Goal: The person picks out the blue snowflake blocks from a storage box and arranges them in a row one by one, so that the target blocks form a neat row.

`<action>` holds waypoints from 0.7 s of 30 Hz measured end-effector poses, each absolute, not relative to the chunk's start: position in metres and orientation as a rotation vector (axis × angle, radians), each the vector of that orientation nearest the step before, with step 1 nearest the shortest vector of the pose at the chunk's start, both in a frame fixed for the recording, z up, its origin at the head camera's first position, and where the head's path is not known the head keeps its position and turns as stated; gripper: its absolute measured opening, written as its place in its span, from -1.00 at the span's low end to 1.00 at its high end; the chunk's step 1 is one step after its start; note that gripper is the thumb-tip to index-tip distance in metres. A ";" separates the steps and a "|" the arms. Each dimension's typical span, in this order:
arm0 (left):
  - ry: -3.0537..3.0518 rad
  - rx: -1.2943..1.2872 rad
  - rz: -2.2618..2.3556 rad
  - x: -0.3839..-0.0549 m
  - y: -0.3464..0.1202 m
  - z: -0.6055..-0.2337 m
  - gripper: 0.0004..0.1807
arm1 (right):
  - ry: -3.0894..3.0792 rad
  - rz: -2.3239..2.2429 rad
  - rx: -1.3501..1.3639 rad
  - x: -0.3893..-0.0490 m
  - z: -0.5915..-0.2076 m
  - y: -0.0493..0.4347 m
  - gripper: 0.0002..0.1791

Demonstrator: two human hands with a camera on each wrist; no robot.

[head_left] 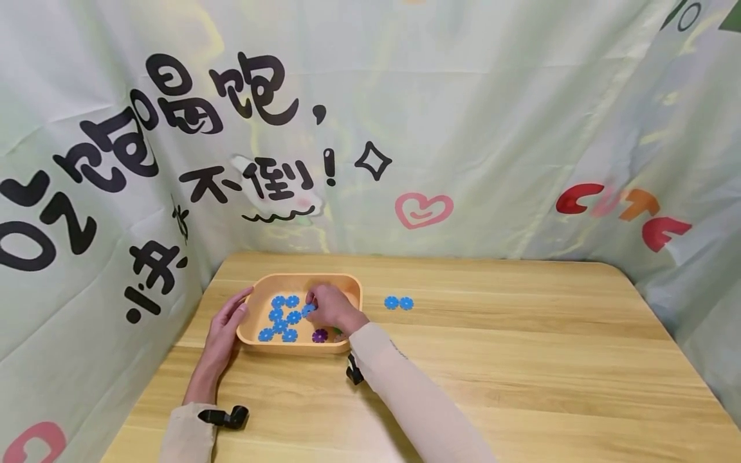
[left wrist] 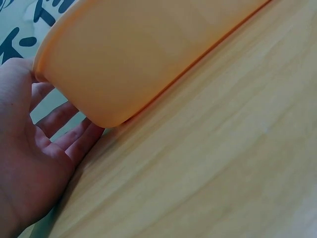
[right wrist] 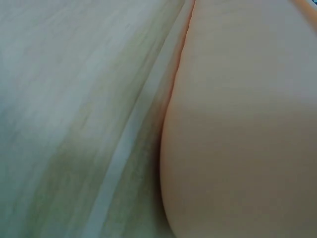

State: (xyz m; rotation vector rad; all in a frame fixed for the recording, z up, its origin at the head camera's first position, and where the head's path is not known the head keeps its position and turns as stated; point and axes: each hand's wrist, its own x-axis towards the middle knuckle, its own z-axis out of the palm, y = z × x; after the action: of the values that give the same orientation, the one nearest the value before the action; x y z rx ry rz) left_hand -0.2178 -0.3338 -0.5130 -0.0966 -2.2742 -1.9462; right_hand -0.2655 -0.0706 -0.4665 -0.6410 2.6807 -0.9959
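An orange plastic tray [head_left: 301, 348] stands on the table, with several blue snowflake discs [head_left: 280, 326] lying inside. My left hand [head_left: 221, 331] grips the tray's left end, its thumb at the rim. Seen from the left wrist, the fingers [left wrist: 62, 116] of this hand lie along the outside of the end wall. Inside the tray, my right hand [head_left: 332, 307] pinches a blue snowflake disc [head_left: 309, 310] between thumb and fingers. Below that hand lies a purple snowflake disc [head_left: 320, 335], and a bit of green shows beside it. The right wrist view shows the tray's outer wall [right wrist: 237, 148], with the hand hidden.
Two blue snowflake discs [head_left: 399, 303] lie side by side on the wooden table [head_left: 521, 360], right of the tray. A printed cloth [head_left: 492, 128] hangs behind the table and along its sides.
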 end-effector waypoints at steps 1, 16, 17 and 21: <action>-2.274 -0.097 -1.945 -0.218 -0.333 -0.513 -0.47 | 2.671 -1.013 -0.632 -0.265 -0.466 -0.070 -0.74; -2.281 -0.061 -1.933 -0.219 -0.333 -0.514 -0.47 | 2.594 -1.212 -0.729 -0.262 -0.446 -0.058 -0.86; -2.281 -0.060 -1.932 -0.219 -0.333 -0.514 -0.47 | 2.572 -1.246 -0.734 -0.260 -0.443 -0.057 -0.84; -2.273 -0.065 -1.946 -0.218 -0.333 -0.516 -0.47 | 2.497 -1.362 -0.728 -0.251 -0.435 -0.049 -0.80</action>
State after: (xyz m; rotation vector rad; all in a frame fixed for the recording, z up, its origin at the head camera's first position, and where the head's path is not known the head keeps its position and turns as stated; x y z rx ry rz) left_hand -0.2182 -0.3335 -0.5159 -0.0649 -2.2727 -1.9461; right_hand -0.2514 -0.0492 -0.4353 -0.7281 2.4968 -1.3620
